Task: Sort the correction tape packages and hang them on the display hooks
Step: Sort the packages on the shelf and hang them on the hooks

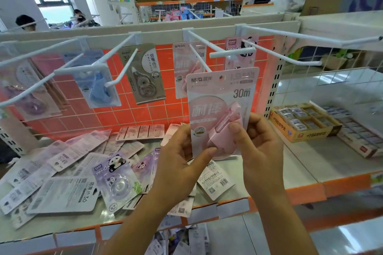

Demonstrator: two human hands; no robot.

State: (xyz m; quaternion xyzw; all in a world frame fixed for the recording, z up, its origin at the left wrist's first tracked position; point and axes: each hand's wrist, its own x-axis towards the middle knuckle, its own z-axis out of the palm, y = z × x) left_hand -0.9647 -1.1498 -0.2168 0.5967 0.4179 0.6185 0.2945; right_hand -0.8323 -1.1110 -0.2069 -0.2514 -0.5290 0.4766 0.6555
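I hold a pink correction tape package (pixel 219 97) upright in front of the display, marked 30m. My left hand (pixel 180 163) pinches its lower left edge and my right hand (pixel 259 149) grips its lower right side, thumb on the blister. Its top sits just below the white display hook (pixel 232 53) where a matching pink package (pixel 184 64) hangs. Other hooks carry a grey package (pixel 145 72), a blue one (pixel 97 82), a purple one (pixel 27 89) and a panda package (pixel 242 51). Several loose packages (pixel 68 172) lie piled on the shelf (pixel 300 167).
An empty long hook (pixel 310 37) juts out at the upper right. Boxes of erasers (pixel 300 122) stand on the shelf to the right. The orange grid backboard (pixel 128 113) is behind the hooks. People and stacked cartons are in the far background.
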